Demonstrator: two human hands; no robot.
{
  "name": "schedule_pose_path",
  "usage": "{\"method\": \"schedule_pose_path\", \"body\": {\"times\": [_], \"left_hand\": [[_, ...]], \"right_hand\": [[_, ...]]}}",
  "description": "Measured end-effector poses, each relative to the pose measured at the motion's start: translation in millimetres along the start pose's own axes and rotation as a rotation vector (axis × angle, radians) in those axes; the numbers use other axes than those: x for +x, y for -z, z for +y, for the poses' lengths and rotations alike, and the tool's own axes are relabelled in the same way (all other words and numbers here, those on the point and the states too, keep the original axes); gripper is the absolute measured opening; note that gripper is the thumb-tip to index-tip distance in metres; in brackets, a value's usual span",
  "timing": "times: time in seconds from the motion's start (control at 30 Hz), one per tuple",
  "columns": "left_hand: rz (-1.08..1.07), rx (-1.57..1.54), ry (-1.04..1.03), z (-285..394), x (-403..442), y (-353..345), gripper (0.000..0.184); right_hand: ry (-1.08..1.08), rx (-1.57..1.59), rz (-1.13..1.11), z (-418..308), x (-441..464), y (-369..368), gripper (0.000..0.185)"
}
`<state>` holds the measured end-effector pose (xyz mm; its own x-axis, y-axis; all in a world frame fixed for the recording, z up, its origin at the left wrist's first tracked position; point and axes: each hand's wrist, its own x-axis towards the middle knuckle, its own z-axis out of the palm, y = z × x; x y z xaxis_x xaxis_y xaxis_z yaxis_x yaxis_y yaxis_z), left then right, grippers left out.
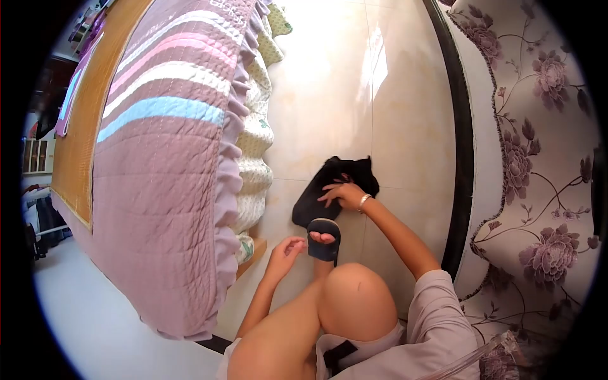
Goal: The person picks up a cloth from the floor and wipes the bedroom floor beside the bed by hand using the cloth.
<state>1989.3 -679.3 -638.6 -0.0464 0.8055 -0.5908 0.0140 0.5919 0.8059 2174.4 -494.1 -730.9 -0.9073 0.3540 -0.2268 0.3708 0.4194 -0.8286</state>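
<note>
Nearest me, the left hand (289,251) hangs empty beside the slipper (323,248), fingers loosely apart. Beyond, the right hand (345,195), closer to the black cloth (311,201), reaches over it, fingers spread; whether they pinch it I can't tell. The cloth lies on the floor (316,107) beneath that hand, long axis slanting near-left to far-right.

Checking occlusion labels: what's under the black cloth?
Tiled floor shows around most of the black cloth, which appears to lie on it. Anything directly beneath is covered and can't be seen. The right hand is over it.
</note>
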Motion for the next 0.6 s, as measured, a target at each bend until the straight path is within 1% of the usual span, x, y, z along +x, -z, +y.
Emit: {"method": "schedule_pose_path", "body": {"times": [0.07, 0.1, 0.17, 0.2, 0.23, 0.27, 0.3, 0.37, 0.4, 0.43, 0.5, 0.53, 0.57, 0.6], "left_hand": [[0.016, 0.026, -0.003, 7, -6, 11, 0.023], [0.017, 0.031, -0.012, 19, -9, 16, 0.023], [0.038, 0.043, -0.124, 47, -21, 21, 0.023], [0.008, 0.114, -0.158, 65, -29, 20, 0.022], [-0.022, 0.185, -0.189, 86, -38, 21, 0.022], [-0.079, 0.347, -0.286, 114, -50, 19, 0.019], [-0.085, 0.357, -0.288, 123, -62, 21, 0.019], [-0.326, 0.42, -0.262, 151, -67, 26, 0.016], [-0.335, 0.506, -0.26, 162, -71, 24, 0.016], [-0.361, 0.515, -0.287, 167, -71, 22, 0.016], [-0.345, 0.452, -0.251, 162, -66, 19, 0.017], [-0.358, 0.29, -0.176, 149, -58, 18, 0.02], [-0.397, 0.258, -0.161, 144, -51, 18, 0.023], [-0.414, 0.263, -0.148, 133, -40, 18, 0.022]], "right_hand": [[-0.052, 0.008, 0.134, 0, -25, -9, 0.041], [-0.048, 0.003, 0.142, 1, -37, -14, 0.041], [-0.108, 0.111, 0.26, 0, -63, -26, 0.042], [-0.141, 0.095, 0.331, -8, -77, -33, 0.044], [-0.149, 0.109, 0.321, -11, -94, -47, 0.044], [-0.177, 0.133, 0.414, -12, -109, -63, 0.044], [-0.203, 0.148, 0.523, -15, -121, -76, 0.044], [-0.275, 0.053, 0.572, -27, -146, -107, 0.046], [-0.328, 0.103, 0.582, -35, -162, -117, 0.048], [-0.397, 0.186, 0.614, -50, -174, -111, 0.049], [-0.361, 0.405, 0.992, -63, -190, -86, 0.048], [-0.438, 0.368, 1.148, -66, -196, -66, 0.047], [-0.523, 0.33, 1.305, -66, -203, -45, 0.046], [-0.667, 0.201, 1.404, -57, -211, -28, 0.043]]}}
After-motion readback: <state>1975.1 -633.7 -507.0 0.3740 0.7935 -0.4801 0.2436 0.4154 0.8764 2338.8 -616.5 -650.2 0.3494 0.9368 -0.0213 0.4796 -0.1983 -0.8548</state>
